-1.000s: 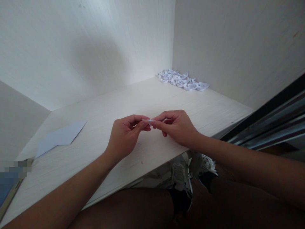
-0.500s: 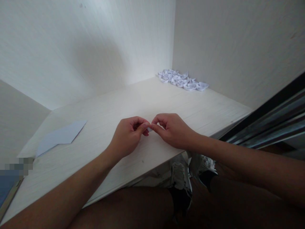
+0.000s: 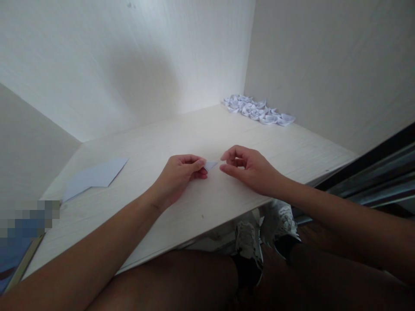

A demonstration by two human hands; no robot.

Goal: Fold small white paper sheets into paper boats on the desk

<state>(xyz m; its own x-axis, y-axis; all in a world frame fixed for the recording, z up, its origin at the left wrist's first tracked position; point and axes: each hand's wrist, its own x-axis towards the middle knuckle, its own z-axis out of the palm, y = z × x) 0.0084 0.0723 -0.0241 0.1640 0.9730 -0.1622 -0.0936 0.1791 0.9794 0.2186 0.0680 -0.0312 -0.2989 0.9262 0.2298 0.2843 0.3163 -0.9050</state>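
Note:
My left hand pinches a small folded piece of white paper between thumb and fingers, just above the pale wooden shelf. A triangular tip of the paper sticks out to the right of the fingers. My right hand hovers a little to the right of the paper, fingers loosely curled and apart, holding nothing. A small gap separates the two hands.
A pile of several small folded paper pieces lies in the far right corner against the walls. A flat sheet of pale paper rests at the left. White walls enclose the shelf. Shoes lie below its front edge.
My right hand has let go of the small paper and drawn slightly to the right. The left hand keeps the paper. The view has shifted a little.

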